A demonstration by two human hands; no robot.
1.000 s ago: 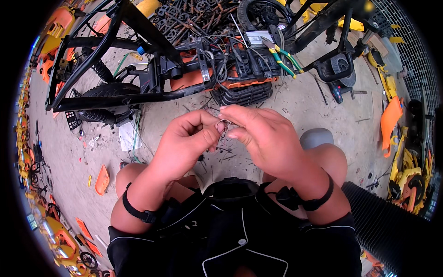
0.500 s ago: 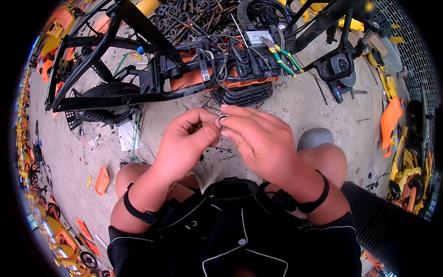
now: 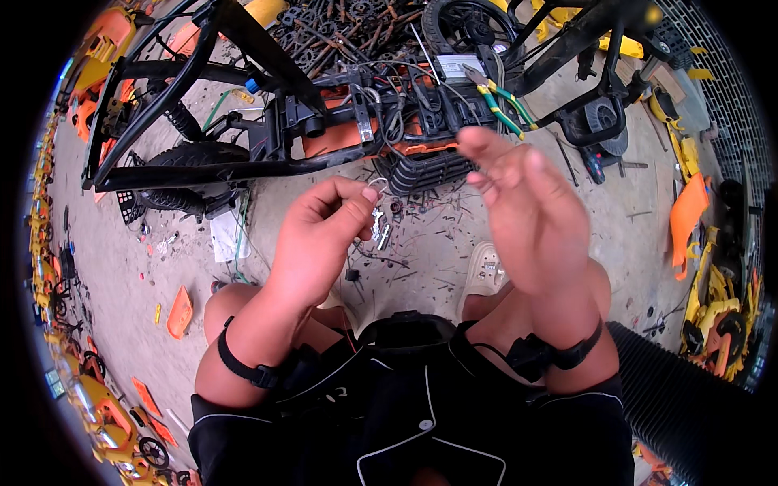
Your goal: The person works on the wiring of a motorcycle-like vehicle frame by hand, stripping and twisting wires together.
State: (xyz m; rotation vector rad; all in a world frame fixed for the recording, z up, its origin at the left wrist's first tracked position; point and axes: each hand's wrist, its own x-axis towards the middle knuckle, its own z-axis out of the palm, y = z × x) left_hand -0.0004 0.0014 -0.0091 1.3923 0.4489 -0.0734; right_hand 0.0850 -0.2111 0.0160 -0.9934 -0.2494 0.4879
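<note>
My left hand (image 3: 316, 243) pinches a thin metal ring (image 3: 378, 182) with small silvery pieces (image 3: 381, 231) hanging under it, which look like keys. My right hand (image 3: 531, 215) is raised to the right, apart from the ring, slightly blurred, its fingers loose and apart with nothing visible in them. Just beyond its fingertips, pliers (image 3: 504, 107) with green-and-yellow handles rest on a black vehicle frame (image 3: 207, 174), beside a silver box (image 3: 458, 66), cables and an orange panel.
A tyre (image 3: 190, 154) lies under the frame's left part, and rusty parts (image 3: 324, 32) are piled behind it. An orange panel (image 3: 689, 206) and yellow parts lie right; a power tool (image 3: 594, 166) is under the frame. A black ribbed object (image 3: 673, 381) is at lower right.
My right hand has let go of the ring and moved up and right toward the pliers. My left hand keeps hold of the ring, whose hanging pieces now show.
</note>
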